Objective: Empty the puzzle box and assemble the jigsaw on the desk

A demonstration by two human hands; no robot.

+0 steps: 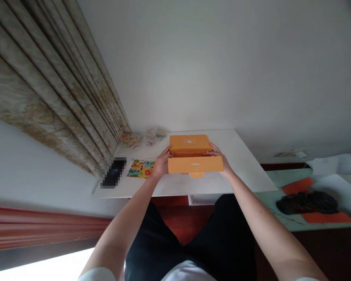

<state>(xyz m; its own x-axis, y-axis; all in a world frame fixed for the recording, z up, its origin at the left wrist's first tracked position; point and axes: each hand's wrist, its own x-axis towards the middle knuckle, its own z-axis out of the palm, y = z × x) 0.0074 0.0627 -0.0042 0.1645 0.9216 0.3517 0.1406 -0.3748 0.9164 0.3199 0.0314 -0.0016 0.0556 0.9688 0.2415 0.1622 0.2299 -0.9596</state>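
Observation:
An orange cardboard box [190,141] is held between my two hands above the white table [240,168]. Its front flap [195,164] hangs toward me, with a small tab at its lower edge. My left hand [161,163] grips the box's left side, and my right hand [220,156] grips the right side, its fingers partly behind the flap. Just left of the box lies a colourful sheet with cartoon animals [140,168], partly covered by my left hand and the box. The inside of the box is mostly hidden.
Clear bags of colourful pieces [131,140] and pale pieces [155,136] lie at the back left. A dark blurred-out object [114,173] rests near the left edge. On the right, a lower green surface [269,201] bears a black item [307,202] and a white open box [336,187].

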